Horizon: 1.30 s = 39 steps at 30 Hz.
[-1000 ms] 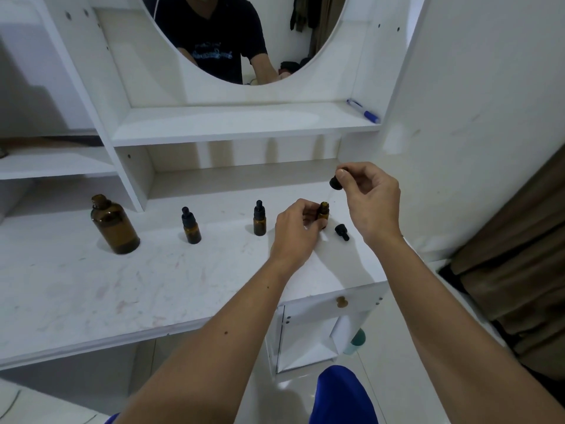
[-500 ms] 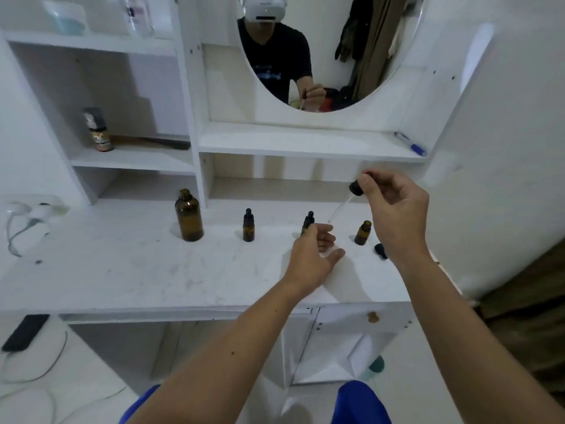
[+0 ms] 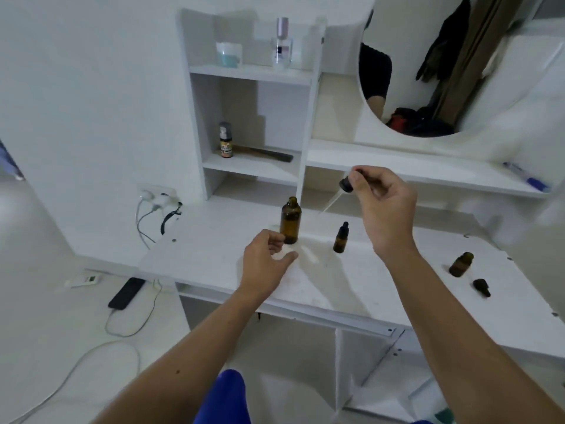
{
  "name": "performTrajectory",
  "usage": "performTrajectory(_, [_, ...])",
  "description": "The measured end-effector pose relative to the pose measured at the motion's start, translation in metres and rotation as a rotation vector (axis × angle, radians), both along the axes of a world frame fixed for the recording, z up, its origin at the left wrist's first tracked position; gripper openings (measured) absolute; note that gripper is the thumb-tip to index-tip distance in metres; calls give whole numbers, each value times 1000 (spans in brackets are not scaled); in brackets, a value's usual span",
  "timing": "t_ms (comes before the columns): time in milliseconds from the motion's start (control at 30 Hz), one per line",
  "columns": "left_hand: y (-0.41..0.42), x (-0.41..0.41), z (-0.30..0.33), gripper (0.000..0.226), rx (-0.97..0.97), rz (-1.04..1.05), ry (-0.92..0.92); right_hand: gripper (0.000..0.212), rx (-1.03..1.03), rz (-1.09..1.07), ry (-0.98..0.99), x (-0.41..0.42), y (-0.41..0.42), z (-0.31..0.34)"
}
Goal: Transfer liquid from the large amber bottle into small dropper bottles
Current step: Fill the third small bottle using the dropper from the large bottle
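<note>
Head camera looks down over our two bare arms, and we go from the left. On the floor [image 3: 46,301] lie a dark phone [image 3: 126,293] with a white cable [image 3: 122,328] and, further left, a small white remote-like device [image 3: 83,280]; against the wall a power strip [image 3: 157,195] carries plugs and cords. Above it, the white shelf unit [image 3: 244,166] holds a pale cup [image 3: 228,54] and a clear spray bottle [image 3: 282,44] on its top board, and a small labelled bottle [image 3: 226,140] beside a dark comb [image 3: 269,153] one board lower. On the white counter [image 3: 214,249] our left hand [image 3: 266,262] hovers low with loosely curled fingers and the thumb spread, gripping nothing, its fingertips just at the base of the large amber bottle [image 3: 290,220], which stands upright and uncapped. Just right of that bottle stands a small dropper bottle [image 3: 341,238] with its black cap on. Above and between them, our right hand [image 3: 383,206] is raised and pinches the black bulb of a dropper [image 3: 346,185], whose clear glass tube slants down and left towards the big bottle's neck without reaching it. Behind it hangs a round mirror [image 3: 428,71]. Well to the right, an open small amber bottle [image 3: 461,264] stands on the counter, with a loose black dropper cap [image 3: 481,287] lying near it. A blue-tipped pen [image 3: 526,176] rests on the long shelf [image 3: 412,169] at far right.
</note>
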<state>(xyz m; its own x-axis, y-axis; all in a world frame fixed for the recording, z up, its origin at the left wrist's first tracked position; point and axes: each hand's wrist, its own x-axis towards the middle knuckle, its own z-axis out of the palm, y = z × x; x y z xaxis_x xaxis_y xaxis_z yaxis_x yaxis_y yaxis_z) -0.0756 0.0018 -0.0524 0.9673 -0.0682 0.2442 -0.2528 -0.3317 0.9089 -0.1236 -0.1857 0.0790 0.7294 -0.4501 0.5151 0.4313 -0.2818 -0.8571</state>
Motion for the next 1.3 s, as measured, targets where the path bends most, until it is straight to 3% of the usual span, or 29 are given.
performTrajectory(200, [1,21,3,67,-70,87,70,11,-7,18,-24,38,31,5])
performTrajectory(333, [-3,38,5,73,-93,57,93,11,-26,30,-32,56,36,5])
performTrajectory(767, [-11,50,3,58,-85,18,82,14,-224,37,18,74,31,-1])
performTrajectory(967, [-12,51,2,54,-66,24,78,9,-305,119,155,80,39,-18])
performTrajectory(1300, [-12,51,2,56,-70,15,83,2,-171,75,279,87,44,-42])
